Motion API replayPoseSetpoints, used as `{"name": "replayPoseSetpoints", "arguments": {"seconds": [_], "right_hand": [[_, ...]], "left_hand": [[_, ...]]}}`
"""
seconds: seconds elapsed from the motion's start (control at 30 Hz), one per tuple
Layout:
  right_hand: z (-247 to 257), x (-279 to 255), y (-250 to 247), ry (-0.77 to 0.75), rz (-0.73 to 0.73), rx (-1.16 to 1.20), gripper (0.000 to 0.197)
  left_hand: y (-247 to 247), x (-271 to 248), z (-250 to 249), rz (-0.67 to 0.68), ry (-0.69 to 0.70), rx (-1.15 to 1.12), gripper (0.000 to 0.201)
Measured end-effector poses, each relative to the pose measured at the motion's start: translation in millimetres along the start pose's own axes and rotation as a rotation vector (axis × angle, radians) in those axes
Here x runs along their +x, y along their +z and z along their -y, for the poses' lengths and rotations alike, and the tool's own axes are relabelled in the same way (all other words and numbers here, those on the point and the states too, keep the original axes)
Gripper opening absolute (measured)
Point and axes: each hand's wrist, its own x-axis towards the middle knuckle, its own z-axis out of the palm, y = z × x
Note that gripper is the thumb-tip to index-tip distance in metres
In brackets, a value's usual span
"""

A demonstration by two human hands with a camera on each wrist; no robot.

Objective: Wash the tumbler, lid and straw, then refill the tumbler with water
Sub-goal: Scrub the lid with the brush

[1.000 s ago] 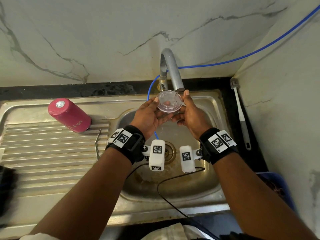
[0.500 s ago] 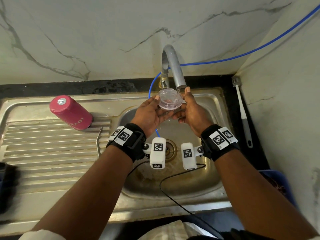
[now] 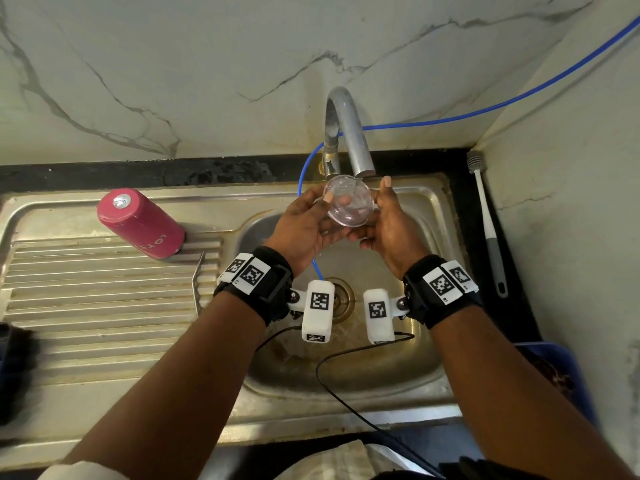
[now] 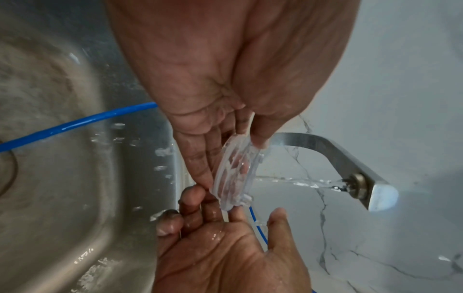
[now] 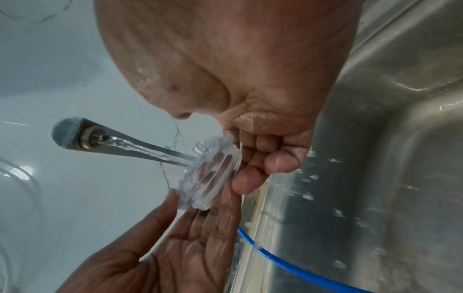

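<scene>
A: Where is the clear lid (image 3: 349, 205) right now?

B: Over the back of the sink (image 3: 433, 202), directly under the tap (image 3: 349, 133), with the stream striking its face. Both hands carry it: the left hand (image 3: 304, 226) has its thumb on the rim and fingers spread beneath, and the right hand (image 3: 391, 230) has its thumb up at the rim and fingers curled under the far edge, so each grip is closed on the lid.

A: And the rest?

B: The pink tumbler (image 3: 140, 223) lies on its side at the back of the draining board, near the basin. A bottle brush (image 3: 486, 223) lies along the sink's right edge.

A: What would make this rinse good?

B: Probably turning the lid by its rim so water reaches every groove and the spout opening, then flipping it; a wet lid is likely slippery.
</scene>
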Motion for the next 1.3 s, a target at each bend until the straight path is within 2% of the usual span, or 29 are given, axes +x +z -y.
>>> {"name": "replayPoseSetpoints", "arguments": {"seconds": [0.27, 0.4, 0.67, 0.83, 1.0, 1.07, 1.17, 1.3], "right_hand": [[-6.6, -9.0, -7.1, -0.02, -0.027, -0.04, 0.07], [-16.6, -9.8, -7.0, -0.023, -0.011, -0.043, 0.076], [-20.3, -8.4, -6.3, -0.01, 0.006, -0.036, 0.078], [-13.9, -9.0, -4.0, -0.02, 0.021, -0.055, 0.073], [-9.0, -9.8, -2.4, 0.021, 0.035, -0.004, 0.077], [-8.4, -9.6, -1.6, 0.037, 0.032, 0.034, 0.075], [-8.1, -9.0, 1.0, 0.074, 0.101, 0.115, 0.08], [-7.6, -3.8, 10.2, 0.094, 0.149, 0.17, 0.076]], "left_hand": [[-2.5, -3.1, 12.6, 0.071, 0.006, 0.058, 0.045], [-3.2, -6.5, 14.5, 0.089, 0.003, 0.064, 0.043], [-8.4, -6.2, 16.7, 0.054, -0.007, 0.055, 0.042], [-8.8, -4.4, 14.4, 0.034, 0.004, 0.033, 0.042], [-10.2, -1.1, 15.6, 0.029, 0.082, 0.077, 0.038], [-10.5, 0.6, 16.1, 0.043, 0.16, 0.136, 0.04], [-13.3, 4.1, 19.3, 0.074, 0.291, 0.371, 0.039], [-13.5, 2.8, 19.5, 0.093, 0.351, 0.636, 0.035]]}}
